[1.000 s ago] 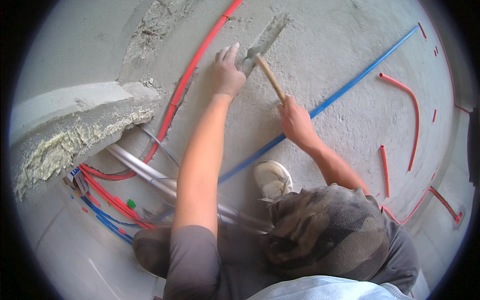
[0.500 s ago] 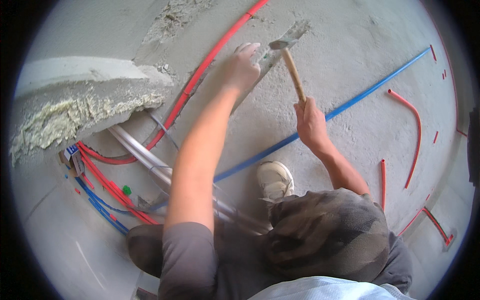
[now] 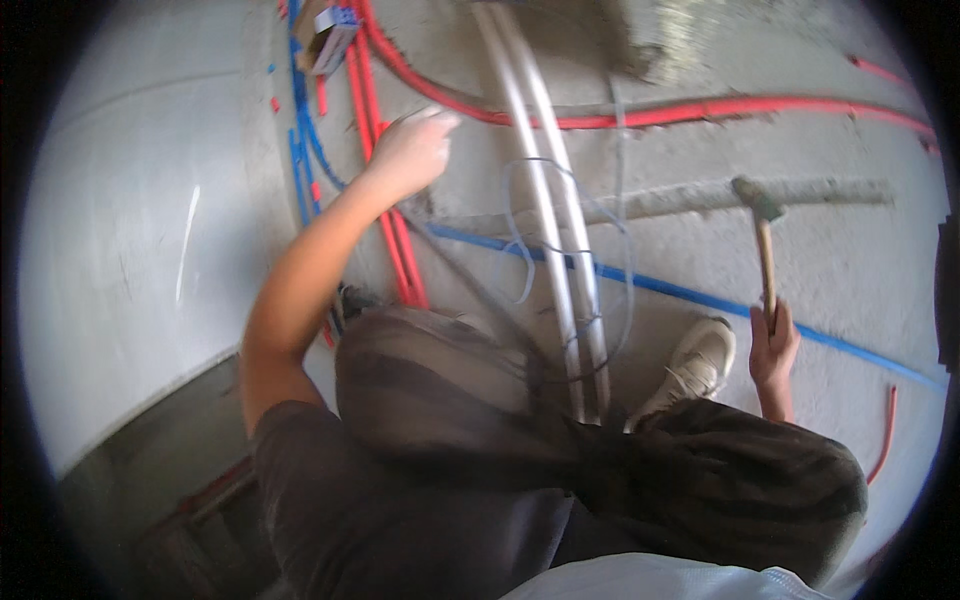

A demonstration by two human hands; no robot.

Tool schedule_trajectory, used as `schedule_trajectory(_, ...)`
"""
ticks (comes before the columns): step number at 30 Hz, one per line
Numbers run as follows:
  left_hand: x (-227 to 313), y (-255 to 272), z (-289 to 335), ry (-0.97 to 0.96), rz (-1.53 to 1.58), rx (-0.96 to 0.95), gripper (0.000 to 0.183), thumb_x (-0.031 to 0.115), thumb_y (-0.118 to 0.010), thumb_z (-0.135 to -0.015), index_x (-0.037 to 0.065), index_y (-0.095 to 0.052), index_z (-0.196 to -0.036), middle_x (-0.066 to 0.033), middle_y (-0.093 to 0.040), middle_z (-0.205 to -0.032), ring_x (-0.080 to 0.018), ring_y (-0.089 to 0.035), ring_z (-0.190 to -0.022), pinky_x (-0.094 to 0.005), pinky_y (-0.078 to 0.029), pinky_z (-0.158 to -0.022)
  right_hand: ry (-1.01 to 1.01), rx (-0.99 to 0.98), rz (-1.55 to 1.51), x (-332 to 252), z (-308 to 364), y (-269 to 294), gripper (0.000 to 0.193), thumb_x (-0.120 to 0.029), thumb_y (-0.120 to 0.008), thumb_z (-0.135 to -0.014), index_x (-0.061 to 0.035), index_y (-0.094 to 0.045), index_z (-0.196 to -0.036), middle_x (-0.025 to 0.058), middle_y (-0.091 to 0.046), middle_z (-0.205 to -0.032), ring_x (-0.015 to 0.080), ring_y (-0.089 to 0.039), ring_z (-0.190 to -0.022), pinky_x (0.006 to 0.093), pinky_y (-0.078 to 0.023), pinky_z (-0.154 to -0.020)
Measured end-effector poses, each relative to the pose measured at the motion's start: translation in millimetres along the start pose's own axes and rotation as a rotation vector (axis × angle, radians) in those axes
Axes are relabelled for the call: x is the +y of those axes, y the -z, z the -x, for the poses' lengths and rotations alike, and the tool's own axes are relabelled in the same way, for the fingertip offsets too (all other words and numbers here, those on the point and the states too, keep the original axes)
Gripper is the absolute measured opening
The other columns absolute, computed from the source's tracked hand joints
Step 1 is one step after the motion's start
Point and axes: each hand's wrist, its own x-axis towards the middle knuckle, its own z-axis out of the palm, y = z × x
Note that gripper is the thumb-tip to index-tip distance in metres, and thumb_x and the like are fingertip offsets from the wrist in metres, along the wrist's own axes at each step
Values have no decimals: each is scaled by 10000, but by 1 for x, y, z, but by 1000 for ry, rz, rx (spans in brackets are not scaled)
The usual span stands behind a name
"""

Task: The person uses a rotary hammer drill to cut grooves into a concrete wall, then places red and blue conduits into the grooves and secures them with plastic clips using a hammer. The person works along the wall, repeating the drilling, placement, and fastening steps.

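Observation:
In my right hand (image 3: 775,355) is a hammer (image 3: 767,262), gripped by its wooden handle. The dark metal head is up, over the long chiselled groove (image 3: 690,203) in the concrete floor. My left hand (image 3: 413,155) is above the red pipes (image 3: 390,235) at the left, near the curved red conduit (image 3: 700,112). Its fingers are curled in and slightly blurred; what they hold, if anything, I cannot make out. A blue pipe (image 3: 690,292) runs along the floor below the groove, passing near my right hand.
Two silvery pipes (image 3: 545,200) cross the groove and the blue pipe, with thin grey cable (image 3: 628,250) looped round them. A small cardboard box (image 3: 335,42) stands at the upper left beside blue pipes (image 3: 300,150). My shoe (image 3: 700,360) is on the floor near the blue pipe.
My view has swung to the left. My left hand has gone from beside the groove over to the red pipes. The hammer stays in my right hand, near the groove.

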Motion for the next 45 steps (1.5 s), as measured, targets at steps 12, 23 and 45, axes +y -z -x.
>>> schedule_trajectory(12,-152,-151,84,329,263,294,585,190,-791,-914,94,-624,-1466,-201,-649,-1364,-418,-596,-1271,-497,-489,-1098,514,-787,547,-182,-35,-37,393,-165,-847,-818,-60,-661,-1148,140,-672,-891,375,-694,-816,502,-538,-718)
schedule_trajectory(23,-91,-148,81,34,864,395,529,0,-794,-842,56,-681,-1356,-140,-664,-1262,-285,-672,-1103,-371,-557,-911,534,-1446,878,-276,-38,-136,373,-329,-775,-924,-53,-666,-1150,136,-695,-1043,348,-712,-1027,497,-583,-857)
schedule_trajectory(45,-79,-161,88,17,1208,435,508,-138,-797,-755,7,-712,-1234,-97,-704,-1204,-231,-695,-1110,-356,-566,-951,-372,-633,-824,-316,-124,-358,226,-134,-770,-985,56,-765,-1107,120,-761,-1006,213,-735,-887,334,-613,-840)
